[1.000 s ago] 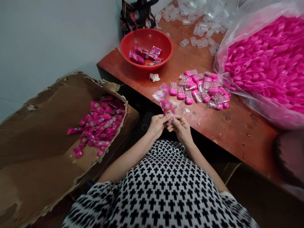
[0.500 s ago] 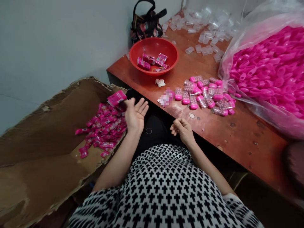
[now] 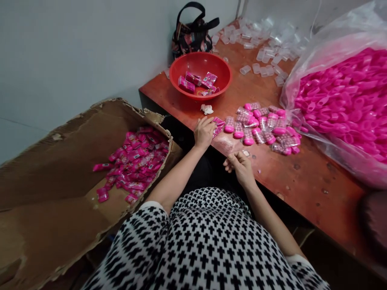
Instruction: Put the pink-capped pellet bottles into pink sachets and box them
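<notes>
My left hand (image 3: 204, 133) rests at the table's front edge, its fingertips on a flat pink printed wrapper (image 3: 218, 126); how firmly it grips is hard to see. Just right of the wrapper lies a pile of clear capsules with pink caps (image 3: 266, 125), filled with small beads. My right hand (image 3: 240, 166) is near the edge, fingers curled together, and anything between them is too small to make out. At the left, pink packets (image 3: 136, 161) are heaped inside a cardboard box (image 3: 45, 173).
A red bowl (image 3: 177, 89) with several pink packets stands at the table's back left, before a dark bag (image 3: 192, 42). Clear cups (image 3: 266, 54) lie scattered behind. A large plastic bag of pink parts (image 3: 347, 96) fills the right. Crumpled white paper (image 3: 207, 109) lies below the bowl.
My left hand has moved from above the box over to the wrapper on the table. The packet in the air beside it has left it. My right hand remains curled near the edge.
</notes>
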`<state>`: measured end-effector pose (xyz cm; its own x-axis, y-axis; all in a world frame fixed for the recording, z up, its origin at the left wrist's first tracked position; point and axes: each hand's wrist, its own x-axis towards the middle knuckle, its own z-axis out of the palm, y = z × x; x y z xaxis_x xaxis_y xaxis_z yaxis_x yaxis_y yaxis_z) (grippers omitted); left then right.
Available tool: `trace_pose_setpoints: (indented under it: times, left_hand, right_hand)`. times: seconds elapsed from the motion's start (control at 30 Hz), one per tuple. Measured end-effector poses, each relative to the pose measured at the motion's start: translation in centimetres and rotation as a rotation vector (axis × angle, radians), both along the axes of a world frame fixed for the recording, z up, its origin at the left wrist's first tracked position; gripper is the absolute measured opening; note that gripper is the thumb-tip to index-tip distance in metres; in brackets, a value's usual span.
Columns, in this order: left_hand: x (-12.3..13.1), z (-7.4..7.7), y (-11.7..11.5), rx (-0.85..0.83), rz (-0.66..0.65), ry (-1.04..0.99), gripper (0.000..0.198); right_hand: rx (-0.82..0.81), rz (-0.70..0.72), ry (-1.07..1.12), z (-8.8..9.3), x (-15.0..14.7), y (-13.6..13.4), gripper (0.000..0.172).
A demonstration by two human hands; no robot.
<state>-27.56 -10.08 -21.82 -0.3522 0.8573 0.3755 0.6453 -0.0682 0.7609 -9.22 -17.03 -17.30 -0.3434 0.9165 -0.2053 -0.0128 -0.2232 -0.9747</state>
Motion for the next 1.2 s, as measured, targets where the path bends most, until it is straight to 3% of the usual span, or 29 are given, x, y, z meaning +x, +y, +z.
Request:
trace_pose_setpoints:
  times: [0.1,0.2,0.37,0.5,0.57,0.67,0.77,0.87,0.93,1.07,1.2]
  left_hand:
    - [0.8,1.4,-1.9,0.124,-0.058,-0.236,0.016]
    - [2.5,3.2,-5.1,0.14,-0.143,-0.423,0.019]
    - [4.4,4.2,-9.3,-0.039,-0.13,-0.732,0.026]
    - [3.7,3.7,-9.9,-0.308,-0.194,-1.036,0.03]
    - [3.3,3.6,-9.8,-0.366,-0.2,-1.132,0.03]
    - [3.3,3.7,-9.9,-0.373,-0.103,-1.211,0.031]
    - [3.4,3.6,-10.1,-0.368,-0.033,-1.283,0.03]
    - [3.3,3.4,-10.4,-0.374,0.02,-1.379,0.028]
    - [2.9,3.3,-10.5,-0.373,0.068,-1.446,0.025]
    - [2.2,3.2,-10.2,-0.34,0.154,-1.596,0.022]
    - [2.3,3.2,-9.6,-0.217,0.264,-1.788,0.019]
  right_hand:
    - [0.127,-0.123,0.011,0.6,-0.9,1.7,0.024]
    - [0.165,-0.169,0.098,0.8,-1.8,3.2,0.037]
    - [0.081,-0.055,0.122,0.1,-1.9,4.0,0.038]
    - [0.092,0.219,0.042,0.0,-1.0,4.4,0.04]
    - [0.22,0.334,-0.085,0.6,-0.7,5.5,0.033]
    - [0.6,0.388,-0.415,2.0,-1.0,9.0,0.021]
    - [1.024,0.532,-0.78,2.9,-1.8,13.4,0.037]
    - [1.206,0.794,-1.056,2.8,-2.3,16.6,0.045]
    - [1.253,0.869,-1.172,2.6,-2.1,17.6,0.041]
    - [1.291,0.755,-1.311,2.8,-0.7,17.6,0.026]
    - [1.191,0.373,-1.217,3.7,0.7,14.2,0.023]
